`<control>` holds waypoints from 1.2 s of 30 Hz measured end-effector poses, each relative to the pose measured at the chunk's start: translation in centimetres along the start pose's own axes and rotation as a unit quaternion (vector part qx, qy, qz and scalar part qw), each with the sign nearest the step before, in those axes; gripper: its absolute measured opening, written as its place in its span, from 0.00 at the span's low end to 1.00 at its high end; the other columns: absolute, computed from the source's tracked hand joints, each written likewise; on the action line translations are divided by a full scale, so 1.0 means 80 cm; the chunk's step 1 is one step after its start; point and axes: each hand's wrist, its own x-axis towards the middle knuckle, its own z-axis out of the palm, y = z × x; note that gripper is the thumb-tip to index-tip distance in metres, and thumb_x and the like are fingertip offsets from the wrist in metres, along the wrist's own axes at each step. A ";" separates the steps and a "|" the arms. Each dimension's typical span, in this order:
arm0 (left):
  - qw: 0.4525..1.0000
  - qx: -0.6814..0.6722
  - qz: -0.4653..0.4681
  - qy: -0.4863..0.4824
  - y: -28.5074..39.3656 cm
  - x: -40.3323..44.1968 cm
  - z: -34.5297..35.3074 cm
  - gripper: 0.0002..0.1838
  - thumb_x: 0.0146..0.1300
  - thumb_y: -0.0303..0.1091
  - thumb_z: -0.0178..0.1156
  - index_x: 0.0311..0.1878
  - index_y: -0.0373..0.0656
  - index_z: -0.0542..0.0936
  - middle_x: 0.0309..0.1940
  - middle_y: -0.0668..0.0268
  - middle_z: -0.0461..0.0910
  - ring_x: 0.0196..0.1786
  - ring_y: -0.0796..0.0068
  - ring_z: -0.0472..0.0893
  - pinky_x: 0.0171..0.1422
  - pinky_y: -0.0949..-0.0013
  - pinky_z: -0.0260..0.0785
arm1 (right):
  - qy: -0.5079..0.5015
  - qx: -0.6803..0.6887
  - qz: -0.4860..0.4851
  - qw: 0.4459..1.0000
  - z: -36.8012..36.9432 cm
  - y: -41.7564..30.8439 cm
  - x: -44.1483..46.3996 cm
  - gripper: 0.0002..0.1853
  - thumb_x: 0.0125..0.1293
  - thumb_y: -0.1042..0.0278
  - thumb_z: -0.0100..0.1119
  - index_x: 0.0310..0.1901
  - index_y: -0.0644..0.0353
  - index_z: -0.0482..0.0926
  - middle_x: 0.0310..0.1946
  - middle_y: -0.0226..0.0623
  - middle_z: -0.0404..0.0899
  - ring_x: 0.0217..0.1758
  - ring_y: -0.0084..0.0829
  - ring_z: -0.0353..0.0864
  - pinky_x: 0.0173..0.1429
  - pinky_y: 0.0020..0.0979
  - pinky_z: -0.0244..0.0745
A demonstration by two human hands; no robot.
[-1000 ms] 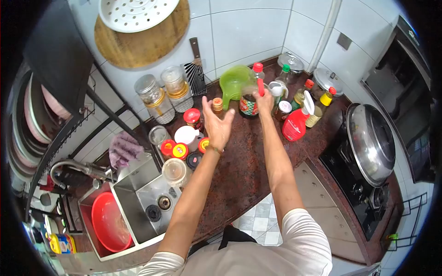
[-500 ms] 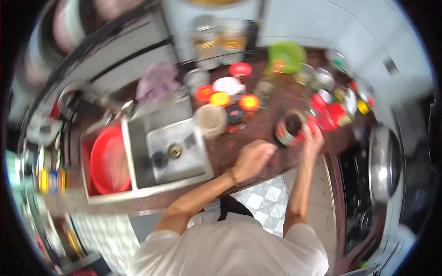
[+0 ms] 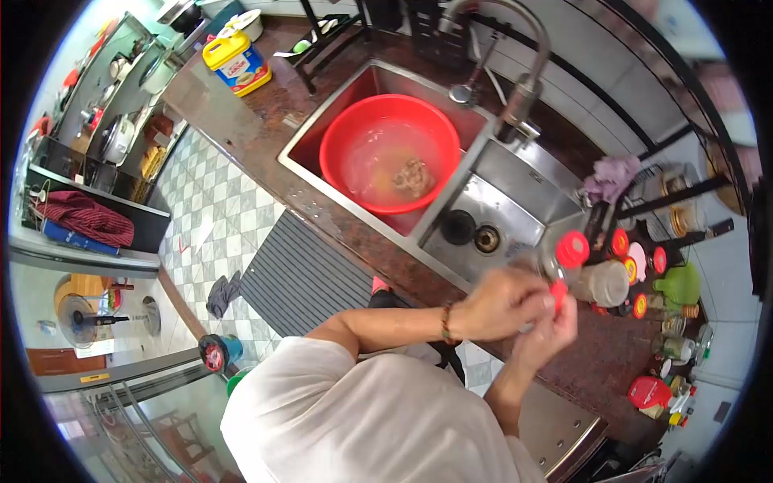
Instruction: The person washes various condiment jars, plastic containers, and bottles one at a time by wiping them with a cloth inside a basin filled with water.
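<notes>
My left hand [image 3: 498, 307], with a beaded bracelet at the wrist, is closed over the counter edge by the sink. Whatever its curled fingers hold is hidden. Close against it, my right hand [image 3: 547, 336] is closed around a small red-topped item [image 3: 558, 293], whose lower part my fingers cover. Just beyond the hands are a glass jar with a red lid [image 3: 573, 249] and a wide jar with a pale top [image 3: 605, 283].
A red basin [image 3: 328, 165] with cloudy water and a pale brownish lump sits in the left sink. The steel sink [image 3: 523, 189] and faucet [image 3: 523, 101] lie to its right. Several jars and a green bowl [image 3: 679, 285] stand right; a yellow jug [image 3: 238, 66] stands back left.
The view has swung left toward the sinks. My hands, apart before with the right at a red item beside a dark-filled jar, are now together near the sink.
</notes>
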 end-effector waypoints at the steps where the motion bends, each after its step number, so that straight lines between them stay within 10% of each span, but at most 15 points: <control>1: 0.997 -0.029 -0.073 0.027 0.005 -0.001 -0.035 0.08 0.59 0.32 0.58 0.35 0.37 0.78 0.28 0.64 0.77 0.32 0.77 0.75 0.38 0.71 0.68 | -0.022 -0.057 -0.035 0.997 0.045 -0.003 0.006 0.16 0.60 0.59 0.60 0.36 0.67 0.73 0.30 0.31 0.74 0.32 0.24 0.72 0.37 0.25 0.67; 7: 0.941 -0.196 -0.091 0.260 -0.065 0.039 -0.207 0.07 0.60 0.30 0.58 0.38 0.37 0.75 0.30 0.70 0.75 0.32 0.86 0.72 0.36 0.79 0.67 | -0.157 -0.190 -0.263 0.933 0.280 0.011 0.061 0.08 0.54 0.70 0.57 0.32 0.65 0.72 0.26 0.44 0.70 0.31 0.46 0.69 0.35 0.42 0.63; 12: 0.925 -0.184 -0.089 0.322 -0.171 0.084 -0.337 0.03 0.54 0.24 0.58 0.32 0.39 0.75 0.24 0.72 0.75 0.24 0.85 0.71 0.29 0.80 0.62 | -0.236 -0.184 -0.046 0.953 0.380 0.132 0.103 0.09 0.51 0.71 0.55 0.36 0.61 0.75 0.30 0.47 0.73 0.41 0.48 0.74 0.43 0.45 0.69; 17: 0.902 -0.100 -0.158 0.389 -0.259 0.079 -0.442 0.09 0.43 0.17 0.57 0.27 0.41 0.70 0.20 0.72 0.70 0.23 0.83 0.69 0.28 0.78 0.61 | -0.438 -0.477 0.095 0.756 0.456 0.269 0.079 0.18 0.52 0.64 0.56 0.46 0.53 0.78 0.51 0.50 0.71 0.55 0.52 0.69 0.55 0.46 0.70; 21: 0.883 -0.117 -0.204 0.407 -0.298 0.071 -0.458 0.10 0.43 0.17 0.56 0.29 0.41 0.69 0.21 0.71 0.70 0.23 0.82 0.69 0.28 0.78 0.61 | -0.415 -0.517 -0.015 0.749 0.476 0.410 0.016 0.15 0.50 0.68 0.58 0.42 0.57 0.78 0.37 0.44 0.78 0.42 0.45 0.77 0.49 0.40 0.73; 23: 0.871 -0.133 -0.215 0.422 -0.313 0.073 -0.462 0.11 0.41 0.19 0.58 0.28 0.42 0.69 0.20 0.73 0.69 0.23 0.83 0.68 0.28 0.78 0.61 | -0.546 -0.464 0.144 0.682 0.475 0.419 0.034 0.14 0.50 0.70 0.58 0.40 0.60 0.79 0.31 0.42 0.80 0.35 0.41 0.80 0.44 0.36 0.75; 24: 0.872 -0.109 -0.227 0.419 -0.321 0.071 -0.462 0.11 0.41 0.19 0.59 0.28 0.42 0.69 0.21 0.73 0.69 0.24 0.81 0.69 0.29 0.77 0.62 | -0.487 -0.262 0.316 0.771 0.463 0.417 0.044 0.10 0.52 0.69 0.59 0.36 0.62 0.80 0.26 0.46 0.80 0.34 0.40 0.82 0.43 0.35 0.75; 29: 0.861 0.070 -0.160 0.477 -0.358 0.094 -0.439 0.13 0.42 0.21 0.59 0.34 0.38 0.71 0.27 0.67 0.72 0.31 0.73 0.73 0.38 0.69 0.68 | -0.278 -0.078 0.025 0.957 0.466 0.216 0.089 0.07 0.55 0.74 0.57 0.37 0.64 0.76 0.29 0.38 0.76 0.36 0.31 0.78 0.39 0.29 0.72; 34: 0.924 -0.052 -0.202 0.320 -0.331 0.093 -0.440 0.33 0.43 0.16 0.52 0.59 0.36 0.69 0.50 0.61 0.76 0.53 0.74 0.73 0.58 0.72 0.64 | -0.077 -0.103 -0.174 0.976 0.561 0.239 0.095 0.10 0.61 0.66 0.53 0.38 0.64 0.73 0.30 0.42 0.74 0.38 0.35 0.75 0.45 0.33 0.69; 36: 0.933 -0.045 -0.194 0.299 -0.348 0.076 -0.452 0.34 0.40 0.14 0.50 0.59 0.36 0.69 0.50 0.63 0.76 0.53 0.75 0.73 0.58 0.73 0.64 | -0.184 -0.056 0.007 0.981 0.577 0.291 0.106 0.11 0.63 0.64 0.49 0.38 0.63 0.73 0.34 0.45 0.74 0.40 0.43 0.73 0.46 0.36 0.68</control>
